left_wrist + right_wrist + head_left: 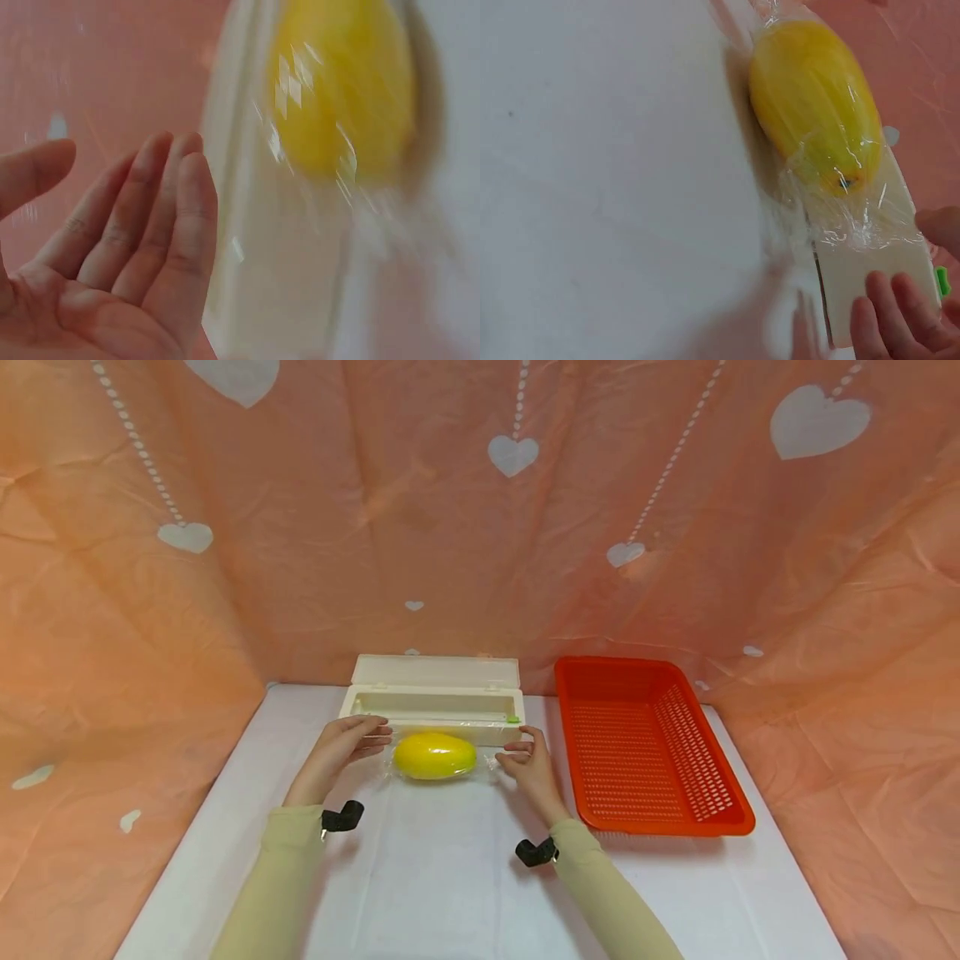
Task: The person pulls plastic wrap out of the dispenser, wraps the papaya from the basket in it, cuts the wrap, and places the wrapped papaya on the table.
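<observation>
A yellow oval fruit (434, 755), greenish at one end, is wrapped in clear cling film (861, 229) and lies in front of a white cling film dispenser box (435, 730). The box's lid (437, 672) is raised at the back, and a small green slider (513, 720) sits on its front edge. Beside the fruit's left end is my left hand (342, 750), palm facing it; the left wrist view shows its fingers extended with nothing in them. My right hand (531, 768) is at the box's right end, thumb and fingers apart, fingertips overlapping the box in the right wrist view.
An orange-red plastic basket (566, 735) with perforated sides stands to the right of my right hand. A white cloth (427, 877) covers the table. A peach curtain with white hearts (450, 527) hangs close behind the box and along both sides.
</observation>
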A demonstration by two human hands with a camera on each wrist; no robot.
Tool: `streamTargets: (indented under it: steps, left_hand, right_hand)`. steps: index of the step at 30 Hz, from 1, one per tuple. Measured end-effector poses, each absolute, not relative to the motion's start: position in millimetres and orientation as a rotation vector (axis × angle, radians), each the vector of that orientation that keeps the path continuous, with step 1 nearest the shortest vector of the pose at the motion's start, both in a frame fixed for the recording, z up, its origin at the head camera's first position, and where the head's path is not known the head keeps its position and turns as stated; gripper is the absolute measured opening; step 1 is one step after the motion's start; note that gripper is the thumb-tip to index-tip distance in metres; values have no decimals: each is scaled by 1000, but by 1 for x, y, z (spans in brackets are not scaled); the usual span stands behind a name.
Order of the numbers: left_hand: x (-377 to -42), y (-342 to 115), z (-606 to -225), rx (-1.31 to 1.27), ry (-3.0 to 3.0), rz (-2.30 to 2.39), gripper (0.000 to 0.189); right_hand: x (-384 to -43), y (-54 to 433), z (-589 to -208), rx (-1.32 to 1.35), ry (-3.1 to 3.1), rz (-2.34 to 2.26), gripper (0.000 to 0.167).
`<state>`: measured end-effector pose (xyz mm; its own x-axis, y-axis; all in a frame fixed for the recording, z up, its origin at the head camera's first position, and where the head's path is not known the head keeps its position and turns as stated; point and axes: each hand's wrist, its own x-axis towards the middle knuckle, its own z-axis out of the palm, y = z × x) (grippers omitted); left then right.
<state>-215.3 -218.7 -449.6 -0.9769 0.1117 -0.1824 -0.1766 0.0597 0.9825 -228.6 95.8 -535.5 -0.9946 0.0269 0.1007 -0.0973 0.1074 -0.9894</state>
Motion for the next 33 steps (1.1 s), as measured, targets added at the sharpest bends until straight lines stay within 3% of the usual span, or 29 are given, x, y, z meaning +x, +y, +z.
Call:
streamTargets:
  steps: [4, 9, 18, 33]
  left_hand:
    - [-236, -187, -434, 75, 2160, 1967, 48]
    - [-261, -153, -422, 233, 2163, 1925, 40]
    - [-297, -112, -434, 446, 2207, 1771, 37]
    - [-311, -66, -462, 689, 2371, 1594, 25]
  right_hand:
    - [-232, 96, -535, 68, -2214, 1976, 71]
    - [-236, 94, -535, 31, -2184, 1879, 68]
    - [-243, 94, -530, 46, -2171, 1787, 67]
    - [-257, 89, -532, -78, -2171, 1925, 58]
